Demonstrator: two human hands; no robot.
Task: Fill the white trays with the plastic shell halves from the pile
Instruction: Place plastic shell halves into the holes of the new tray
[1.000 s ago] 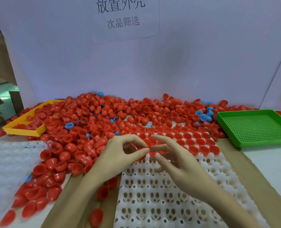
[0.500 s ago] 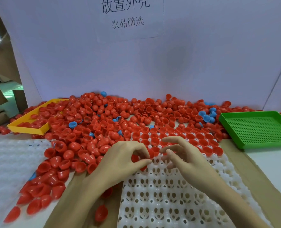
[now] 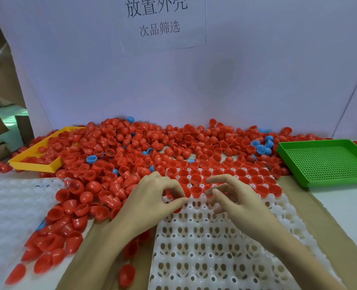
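The white tray (image 3: pixel 215 248) lay on brown cardboard (image 3: pixel 330 216) in the middle of the counter (image 3: pixel 345 208), its far rows already holding red shell halves (image 3: pixel 232 174) set open side up, its near rows bare. Both hands worked at the front edge of the filled rows. The left hand (image 3: pixel 152 197) had its fingers curled, thumb and forefinger closed together at a red shell half (image 3: pixel 187 192) beside the tray's left edge; more red showed under its palm. The right hand (image 3: pixel 236 197) hovered over the tray with fingers spread and loosely bent; whether it held anything could not be told. The pile (image 3: pixel 110 164) of red halves spread from the tray's far and left sides back to the white wall, with a few blue halves (image 3: pixel 261 147) scattered in it. A yellow tray (image 3: pixel 35 164), partly buried in shells, sat at the far left, and a green perforated tray (image 3: pixel 328 162) sat at the right. White foam sheet (image 3: pixel 10 206) covered the near left. A paper sign (image 3: pixel 158 19) with printed characters hung on the wall.
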